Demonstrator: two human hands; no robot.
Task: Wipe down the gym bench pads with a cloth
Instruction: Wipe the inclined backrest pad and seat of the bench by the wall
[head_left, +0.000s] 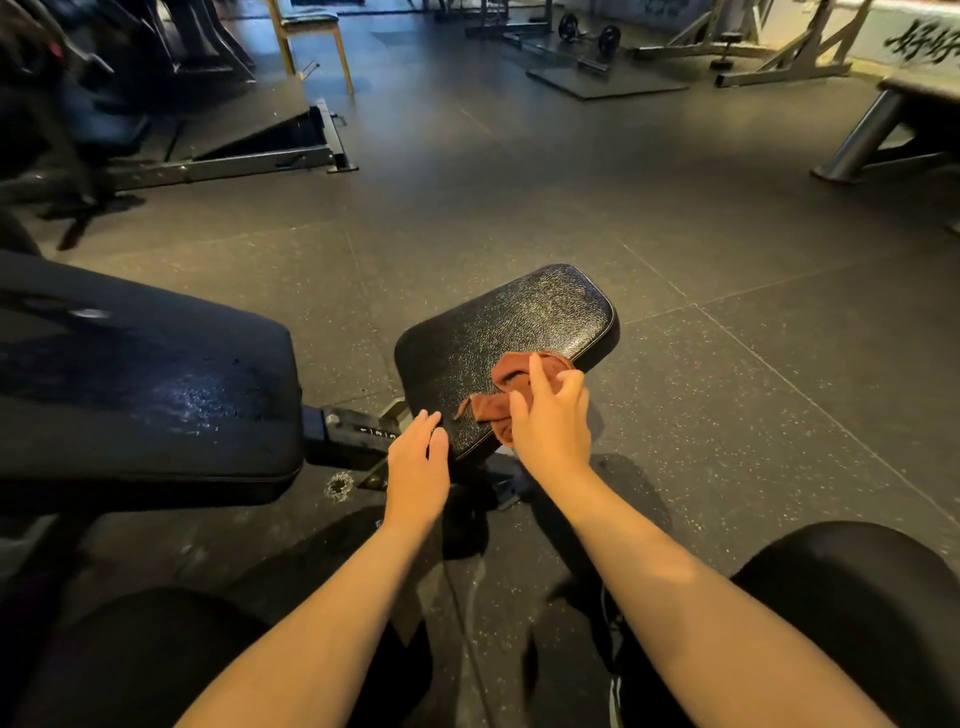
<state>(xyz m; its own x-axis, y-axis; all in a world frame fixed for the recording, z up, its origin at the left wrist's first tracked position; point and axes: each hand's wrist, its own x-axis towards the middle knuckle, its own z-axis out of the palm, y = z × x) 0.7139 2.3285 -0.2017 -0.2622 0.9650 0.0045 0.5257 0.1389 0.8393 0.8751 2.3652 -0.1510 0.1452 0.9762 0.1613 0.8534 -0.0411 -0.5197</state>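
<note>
Two pads, one cloth — the wipe-down looks midway

A person crouches beside a black gym bench, looking down at both bare forearms and dark-clad knees. The smaller seat pad (519, 322) sits centre frame, tilted and glossy, with a pebbled texture. A crumpled rust-brown cloth (488, 408) lies on its near right edge.

The right hand (553, 421) rests on top of the cloth with its fingers spread and laid over it. It presses the cloth to the pad rather than curling round it, as far as this view shows. The left hand (415, 467) is relaxed, fingers straight and close together. Its tips touch the pad's near left corner, and it holds nothing.

To the left is the larger back pad (145, 374), joined to the seat pad by the metal bench frame (353, 431). A wet-looking patch of streaks and droplets shines across its middle. That suggests it has had moisture on it — whether it is wiped clean or only dampened cannot be told.

Judged from this, the work is on the seat pad. The cloth covers only the near edge, so the far half appears left to do, and the back pad may want another pass. Speckled rubber floor (727, 364) surrounds the bench, and a barbell (589, 34) lies well away in the background.
</note>
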